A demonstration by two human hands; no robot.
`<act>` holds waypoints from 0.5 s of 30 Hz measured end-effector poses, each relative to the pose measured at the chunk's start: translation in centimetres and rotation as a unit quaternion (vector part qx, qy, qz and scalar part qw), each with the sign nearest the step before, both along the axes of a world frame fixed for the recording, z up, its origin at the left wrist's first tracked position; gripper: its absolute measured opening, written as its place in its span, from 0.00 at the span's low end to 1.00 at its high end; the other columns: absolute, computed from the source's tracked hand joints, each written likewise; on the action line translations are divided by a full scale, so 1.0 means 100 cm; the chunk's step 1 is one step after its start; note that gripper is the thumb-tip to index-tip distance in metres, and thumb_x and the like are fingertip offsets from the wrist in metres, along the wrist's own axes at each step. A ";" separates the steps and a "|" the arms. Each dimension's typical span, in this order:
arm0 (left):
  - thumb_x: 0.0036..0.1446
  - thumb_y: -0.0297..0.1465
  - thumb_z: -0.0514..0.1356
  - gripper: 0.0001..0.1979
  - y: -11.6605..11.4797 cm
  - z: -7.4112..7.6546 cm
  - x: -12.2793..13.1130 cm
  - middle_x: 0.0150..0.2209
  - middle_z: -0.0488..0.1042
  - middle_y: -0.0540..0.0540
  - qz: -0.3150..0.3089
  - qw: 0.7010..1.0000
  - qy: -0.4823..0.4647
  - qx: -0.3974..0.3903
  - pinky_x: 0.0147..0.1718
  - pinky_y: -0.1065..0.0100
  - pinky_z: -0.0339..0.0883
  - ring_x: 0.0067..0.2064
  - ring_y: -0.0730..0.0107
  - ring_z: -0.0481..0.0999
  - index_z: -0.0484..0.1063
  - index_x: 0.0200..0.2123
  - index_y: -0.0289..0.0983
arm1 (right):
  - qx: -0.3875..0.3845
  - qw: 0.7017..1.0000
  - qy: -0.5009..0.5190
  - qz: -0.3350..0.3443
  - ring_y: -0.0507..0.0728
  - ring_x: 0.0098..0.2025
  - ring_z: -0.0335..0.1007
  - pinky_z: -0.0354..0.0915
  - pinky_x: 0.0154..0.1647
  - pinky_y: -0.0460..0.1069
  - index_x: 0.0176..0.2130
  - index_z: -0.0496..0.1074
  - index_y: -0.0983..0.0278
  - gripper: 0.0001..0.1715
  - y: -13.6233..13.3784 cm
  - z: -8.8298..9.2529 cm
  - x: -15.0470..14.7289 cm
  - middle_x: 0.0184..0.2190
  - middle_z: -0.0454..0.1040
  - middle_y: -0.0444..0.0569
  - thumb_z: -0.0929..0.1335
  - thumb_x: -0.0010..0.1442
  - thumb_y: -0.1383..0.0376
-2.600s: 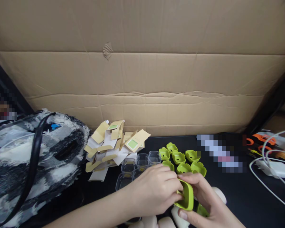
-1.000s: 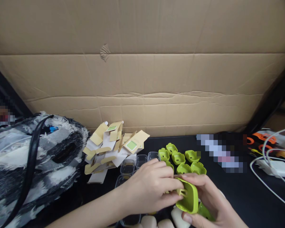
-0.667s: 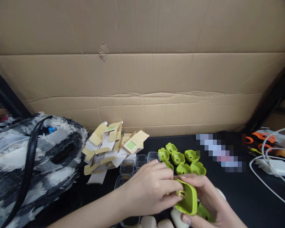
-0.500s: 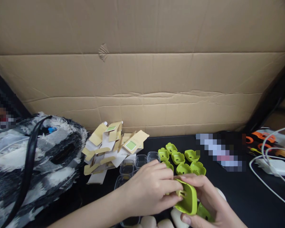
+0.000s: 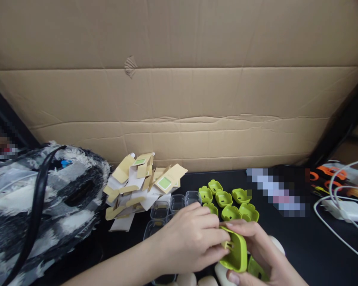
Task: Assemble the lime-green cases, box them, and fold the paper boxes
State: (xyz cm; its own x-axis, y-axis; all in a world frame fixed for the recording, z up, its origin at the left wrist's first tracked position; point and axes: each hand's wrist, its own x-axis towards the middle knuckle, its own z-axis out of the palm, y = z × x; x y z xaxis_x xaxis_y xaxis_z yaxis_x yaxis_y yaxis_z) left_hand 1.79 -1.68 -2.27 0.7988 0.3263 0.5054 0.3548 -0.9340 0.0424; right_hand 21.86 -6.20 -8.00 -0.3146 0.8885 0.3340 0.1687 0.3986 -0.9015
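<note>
Both hands meet low in the middle of the black table [image 5: 310,246], closed around one green shell [image 5: 237,254]. The right hand [image 5: 264,252] cups the green shell from the right and from behind, its forefinger lying along the top edge and its thumb under the lower edge, so the piece stands nearly upright with its smooth rounded back to the camera. The left hand [image 5: 191,238] comes in from the left, its fingers curled and its fingertips [image 5: 223,241] pinched on the small tab at the shell's left face. A second green piece [image 5: 256,270] lies just under the right palm, touching the held one.

Beyond the knuckles sits a cluster of green pieces [image 5: 226,198], open sides up and close together, and just to its left a group of clear cups [image 5: 177,202], partly hidden by the left hand. A heap of flat card boxes [image 5: 140,182] lies further left, beside a fuzzy black-and-white bag [image 5: 47,206]. Pale rounded parts [image 5: 222,275] show at the bottom edge. A white cable [image 5: 340,198] loops at the far right, and a cardboard wall [image 5: 179,99] stands behind everything
</note>
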 end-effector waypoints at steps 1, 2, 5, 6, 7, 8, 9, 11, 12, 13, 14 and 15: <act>0.63 0.30 0.55 0.12 0.000 0.000 0.000 0.25 0.69 0.52 -0.003 1.000 -0.001 0.001 0.29 0.68 0.57 0.27 0.73 0.64 0.73 0.28 0.35 | 0.007 1.000 -0.001 0.003 0.54 0.51 0.74 0.69 0.50 0.43 0.50 0.64 0.48 0.32 0.000 0.000 0.000 0.47 0.75 0.41 0.74 0.51 0.72; 0.63 0.30 0.55 0.12 0.001 -0.001 0.000 0.25 0.69 0.52 -0.006 1.000 -0.001 -0.001 0.29 0.68 0.57 0.28 0.73 0.64 0.73 0.28 0.35 | 0.014 1.000 -0.004 0.005 0.54 0.51 0.74 0.69 0.50 0.43 0.51 0.64 0.48 0.33 0.000 0.001 0.001 0.47 0.75 0.41 0.74 0.51 0.73; 0.63 0.29 0.55 0.11 0.001 -0.001 0.000 0.26 0.70 0.52 -0.013 1.000 0.005 -0.008 0.31 0.69 0.58 0.28 0.73 0.65 0.73 0.30 0.35 | 0.028 1.000 -0.013 0.006 0.53 0.51 0.74 0.69 0.50 0.42 0.51 0.62 0.45 0.35 -0.001 0.000 0.002 0.48 0.75 0.39 0.74 0.51 0.74; 0.63 0.29 0.55 0.11 0.001 -0.001 0.000 0.26 0.70 0.52 -0.013 1.000 0.007 -0.008 0.31 0.69 0.58 0.28 0.73 0.65 0.73 0.30 0.35 | 0.029 0.999 -0.016 0.007 0.53 0.51 0.73 0.69 0.50 0.42 0.52 0.62 0.45 0.36 -0.001 0.000 0.003 0.48 0.74 0.39 0.74 0.52 0.73; 0.63 0.29 0.55 0.11 0.001 -0.001 0.000 0.26 0.70 0.52 -0.012 1.000 0.006 -0.005 0.31 0.69 0.58 0.28 0.73 0.64 0.73 0.29 0.35 | 0.028 0.999 -0.020 0.008 0.53 0.52 0.73 0.69 0.50 0.42 0.52 0.62 0.45 0.35 -0.001 -0.001 0.003 0.48 0.74 0.39 0.74 0.52 0.73; 0.63 0.29 0.55 0.11 0.001 0.000 0.001 0.25 0.69 0.52 -0.011 1.000 0.004 0.000 0.31 0.69 0.58 0.28 0.73 0.64 0.72 0.28 0.35 | 0.026 0.999 -0.023 0.009 0.53 0.52 0.73 0.69 0.51 0.43 0.52 0.62 0.45 0.35 -0.001 -0.001 0.003 0.48 0.74 0.39 0.74 0.52 0.73; 0.63 0.29 0.55 0.12 0.001 0.000 0.001 0.25 0.69 0.53 -0.011 1.000 0.001 0.004 0.31 0.69 0.58 0.27 0.74 0.64 0.71 0.27 0.35 | 0.025 0.999 -0.025 0.009 0.54 0.52 0.73 0.69 0.51 0.43 0.52 0.62 0.45 0.35 -0.001 -0.002 0.003 0.49 0.74 0.40 0.74 0.52 0.72; 0.62 0.29 0.55 0.12 0.000 0.000 0.002 0.25 0.69 0.53 -0.011 1.000 -0.002 0.011 0.31 0.69 0.58 0.27 0.74 0.64 0.70 0.26 0.35 | 0.019 0.999 -0.029 0.003 0.55 0.53 0.72 0.69 0.51 0.44 0.52 0.62 0.46 0.34 0.000 -0.002 0.002 0.49 0.73 0.41 0.74 0.53 0.72; 0.62 0.29 0.55 0.12 0.000 0.000 0.002 0.25 0.69 0.53 -0.012 1.000 0.000 0.012 0.31 0.69 0.58 0.27 0.74 0.64 0.70 0.26 0.35 | 0.016 0.999 -0.029 0.002 0.56 0.53 0.72 0.69 0.52 0.45 0.52 0.62 0.47 0.34 0.000 -0.003 0.002 0.50 0.73 0.42 0.74 0.53 0.71; 0.62 0.29 0.55 0.12 0.000 0.000 0.002 0.25 0.69 0.53 -0.013 1.000 0.004 0.012 0.31 0.69 0.58 0.27 0.74 0.64 0.70 0.26 0.35 | 0.016 0.999 -0.028 0.002 0.56 0.53 0.72 0.69 0.51 0.45 0.52 0.63 0.48 0.33 0.000 -0.003 0.002 0.49 0.73 0.43 0.74 0.52 0.71; 0.62 0.29 0.55 0.12 0.000 0.000 0.002 0.25 0.70 0.53 -0.013 1.000 0.009 0.012 0.31 0.69 0.58 0.27 0.74 0.64 0.70 0.26 0.35 | 0.014 1.000 -0.026 0.003 0.57 0.53 0.72 0.70 0.51 0.46 0.51 0.64 0.49 0.32 0.000 -0.003 0.002 0.49 0.74 0.44 0.74 0.52 0.71; 0.62 0.29 0.55 0.11 0.000 0.000 0.002 0.25 0.70 0.53 -0.012 1.000 0.013 0.012 0.31 0.69 0.58 0.27 0.74 0.64 0.70 0.26 0.36 | 0.012 1.000 -0.026 0.003 0.58 0.53 0.73 0.70 0.51 0.47 0.51 0.64 0.50 0.31 0.000 -0.003 0.003 0.49 0.74 0.46 0.74 0.52 0.70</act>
State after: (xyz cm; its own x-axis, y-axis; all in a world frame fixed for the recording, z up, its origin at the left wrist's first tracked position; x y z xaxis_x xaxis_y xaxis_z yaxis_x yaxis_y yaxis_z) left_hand 2.00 -1.68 -2.29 0.8195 0.2940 0.4920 0.3321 -0.9432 0.0104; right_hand 22.12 -6.23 -8.30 -0.3367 0.8787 0.3383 0.2123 0.4209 -0.8819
